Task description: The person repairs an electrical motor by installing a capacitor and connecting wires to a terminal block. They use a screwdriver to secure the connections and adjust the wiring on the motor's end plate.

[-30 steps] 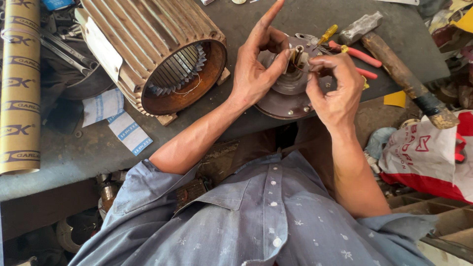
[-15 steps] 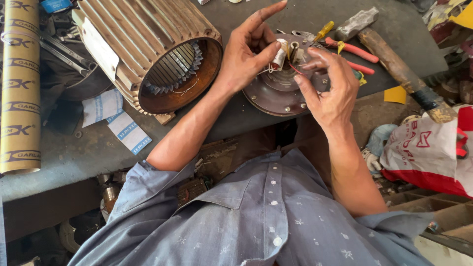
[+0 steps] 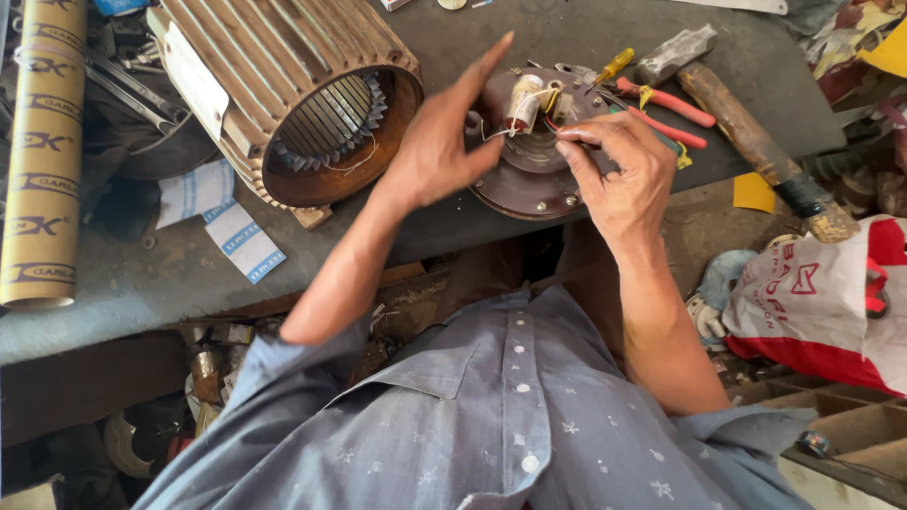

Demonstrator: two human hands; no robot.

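The person leans over a dark workbench (image 3: 453, 236) with both hands on a round brown motor end plate (image 3: 534, 189) that lies flat near the bench's front edge, close in so the small parts at its hub stay in easy reach. The left hand (image 3: 436, 151) rests against the plate's left rim; its thumb and lower fingers seem to steady a small white cylinder (image 3: 522, 104) standing on the hub, while the forefinger sticks straight up and away, spread wide and holding nothing. The right hand (image 3: 619, 170) comes from the other side with thumb and forefinger pinched narrow on thin wires (image 3: 551, 104) beside that cylinder, likely to keep them taut and clear of the hub.

A big ribbed motor housing (image 3: 283, 104) lies on its side to the left, its open end facing the person. Beyond the plate lie red-handled pliers (image 3: 666, 104), a yellow-handled screwdriver (image 3: 614, 64) and a hammer (image 3: 737, 123) with a wooden handle, just beside the right hand. A cardboard tube (image 3: 42, 151) sits at the far left.

Compared with half a second ago, the left hand has slid leftward off the cylinder's top, baring it, and the right fingers have closed in on the wires.
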